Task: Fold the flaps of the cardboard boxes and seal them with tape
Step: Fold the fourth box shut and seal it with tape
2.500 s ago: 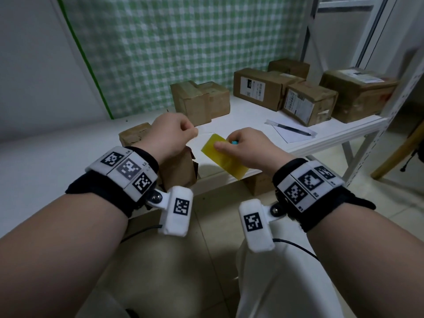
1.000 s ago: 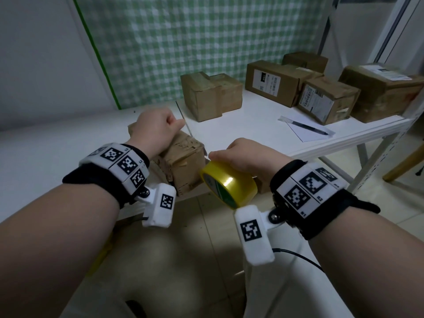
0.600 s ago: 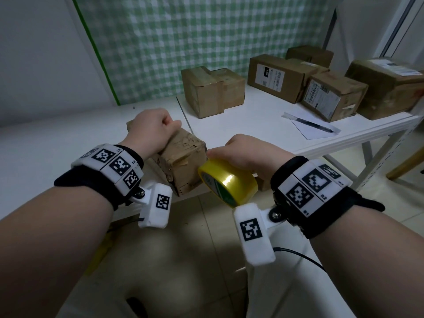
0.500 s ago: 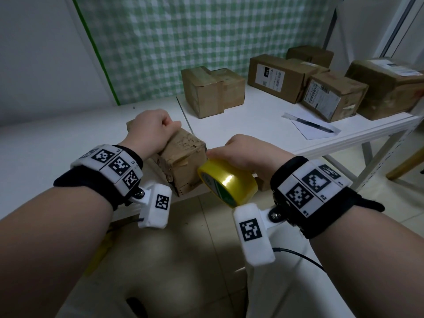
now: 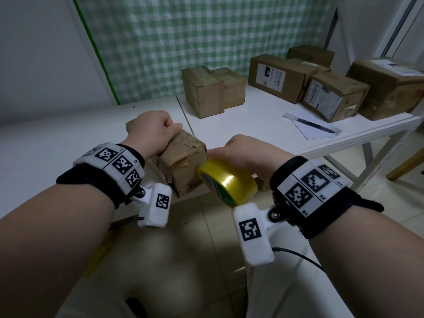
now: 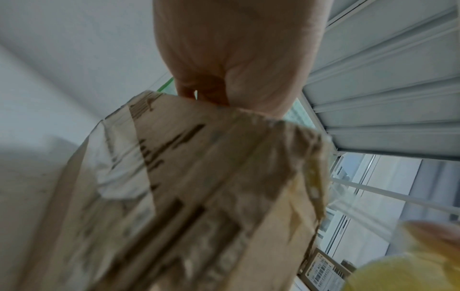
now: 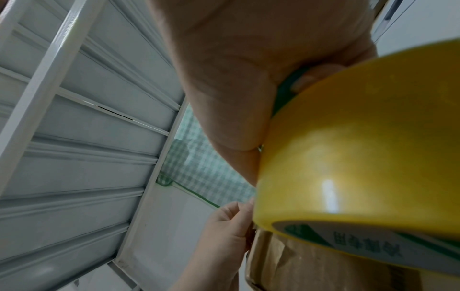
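Note:
A small worn cardboard box sits at the front edge of the white table. My left hand lies on top of it with fingers curled over its far edge; the left wrist view shows the palm above the box. My right hand grips a yellow tape roll from above, held against the box's near right corner. In the right wrist view the roll fills the right side, with the box below it and the left hand beside it. No stretched tape strip is clearly visible.
Several closed cardboard boxes stand along the back and right of the table. A pen lies on a paper sheet near the right front edge. A green checked cloth covers the wall. Tiled floor lies below.
Earlier both hands held the tape in the air above the box. Since then the left hand came down onto the box and the roll dropped to its corner. Over the last second, almost nothing moved.

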{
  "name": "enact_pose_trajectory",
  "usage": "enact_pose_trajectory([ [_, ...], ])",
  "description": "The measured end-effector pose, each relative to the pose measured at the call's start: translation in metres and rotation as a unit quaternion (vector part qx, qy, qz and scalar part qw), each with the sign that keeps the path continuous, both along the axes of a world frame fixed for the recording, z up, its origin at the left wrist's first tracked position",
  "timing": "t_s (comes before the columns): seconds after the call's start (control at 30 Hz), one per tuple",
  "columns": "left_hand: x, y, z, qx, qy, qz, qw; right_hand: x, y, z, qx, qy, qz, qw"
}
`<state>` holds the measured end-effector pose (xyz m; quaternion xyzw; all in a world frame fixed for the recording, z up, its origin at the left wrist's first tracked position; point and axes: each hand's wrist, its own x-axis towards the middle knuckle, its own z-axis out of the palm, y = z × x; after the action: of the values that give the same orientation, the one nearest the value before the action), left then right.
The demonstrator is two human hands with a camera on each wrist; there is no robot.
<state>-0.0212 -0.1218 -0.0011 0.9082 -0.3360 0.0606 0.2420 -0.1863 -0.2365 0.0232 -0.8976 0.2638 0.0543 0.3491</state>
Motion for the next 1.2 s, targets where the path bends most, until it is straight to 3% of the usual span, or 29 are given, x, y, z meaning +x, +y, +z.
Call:
enact_pose_trajectory([
  [0.3,0.001,0.001,-0.005,0.032,-0.071,-0.022,0.997,0.001,-0.003,-0.008,0.021,0.003,-0.006,1.0],
  [0.5,0.011,0.011,-0.004,0.084,-0.068,-0.023,0.994,0.0,-0.003,-0.017,0.065,-0.001,-0.015,0.998],
  [0.67,0.002,0.006,-0.001,0.057,-0.085,-0.03,0.994,0.004,-0.002,-0.022,0.073,0.004,-0.016,0.997],
  [0.8,-0.016,0.005,0.009,0.024,-0.085,-0.097,0.991,0.007,-0.002,-0.029,0.07,0.008,-0.016,0.997],
  [0.9,-0.034,0.01,0.008,0.129,-0.021,-0.176,0.976,0.009,-0.002,-0.034,0.082,0.005,-0.021,0.996],
  [1.0,-0.039,0.016,0.002,0.263,0.017,-0.195,0.945,0.012,-0.003,-0.035,0.088,0.007,-0.028,0.996],
  [1.2,-0.03,0.019,0.001,0.349,-0.003,-0.204,0.915,0.011,-0.003,-0.039,0.111,0.003,-0.029,0.993],
])
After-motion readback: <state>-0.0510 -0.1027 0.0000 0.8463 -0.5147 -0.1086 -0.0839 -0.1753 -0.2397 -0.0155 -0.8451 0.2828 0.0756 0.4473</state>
